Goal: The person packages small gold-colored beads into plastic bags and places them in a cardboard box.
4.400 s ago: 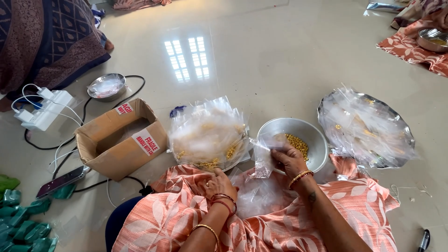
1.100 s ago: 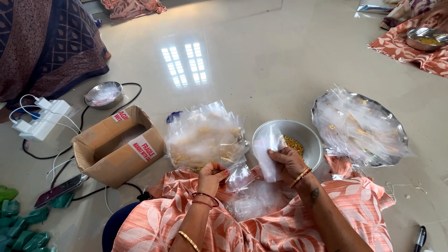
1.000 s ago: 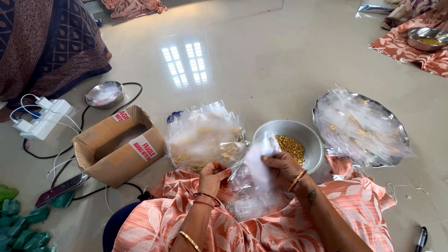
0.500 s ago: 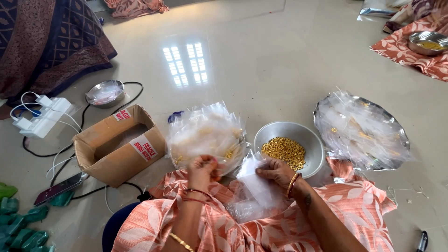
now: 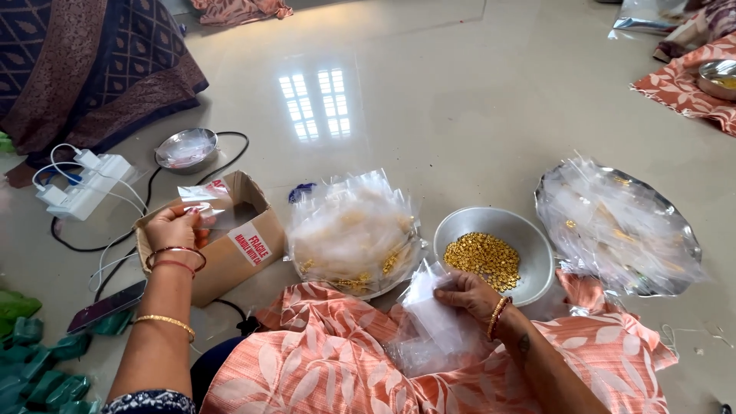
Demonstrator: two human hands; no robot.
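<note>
My left hand [image 5: 175,228] is stretched out over the open cardboard box [image 5: 230,244] at the left and pinches a small clear plastic pouch [image 5: 205,203] above it. My right hand [image 5: 469,291] rests on my lap and grips a stack of empty clear pouches [image 5: 433,322] on the orange patterned cloth [image 5: 322,360]. Just beyond that hand stands a round metal bowl [image 5: 529,253] of small golden beads [image 5: 481,257]. Between box and bowl lies a heap of filled clear pouches [image 5: 354,230].
A metal tray piled with clear pouches [image 5: 617,226] sits at the right. A white power strip [image 5: 88,184] with cables, a small steel dish [image 5: 186,147] and a phone [image 5: 107,305] lie at the left. Green packets [image 5: 34,360] are at the bottom left. Dark patterned fabric [image 5: 92,61] lies beyond.
My left hand has swung from my lap out to the cardboard box, carrying a small pouch. My right hand has come down from the bowl to the pouch stack on my lap.
</note>
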